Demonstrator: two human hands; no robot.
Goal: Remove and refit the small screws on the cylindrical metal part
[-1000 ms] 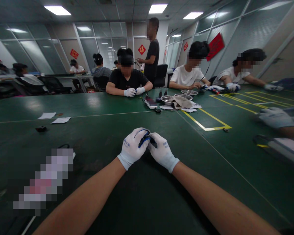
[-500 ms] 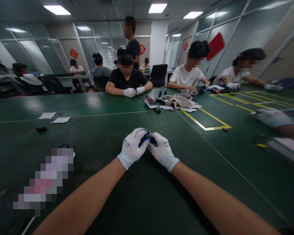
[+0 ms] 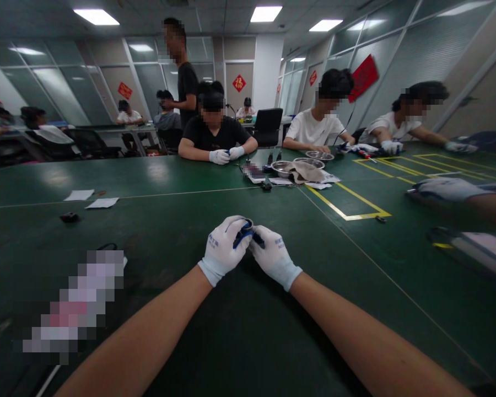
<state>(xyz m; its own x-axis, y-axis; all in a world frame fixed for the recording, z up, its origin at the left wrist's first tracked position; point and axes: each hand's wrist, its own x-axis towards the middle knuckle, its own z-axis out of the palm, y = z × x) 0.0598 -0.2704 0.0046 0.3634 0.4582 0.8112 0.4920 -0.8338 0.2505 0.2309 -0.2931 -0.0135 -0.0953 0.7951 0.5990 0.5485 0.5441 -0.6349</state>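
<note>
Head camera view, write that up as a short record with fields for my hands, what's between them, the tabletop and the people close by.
Left hand: white glove, fingers curled around a small object
Right hand: white glove, fingertips at the small object; exact grip hidden
Held item: mostly covered by the gloves, kind unclear
Table: green
On the left: white papers, small black item
Farther ahead: metal bowls, cloth, yellow tape outline
People: co-worker in black opposite; blurred gloved hand at right
</note>
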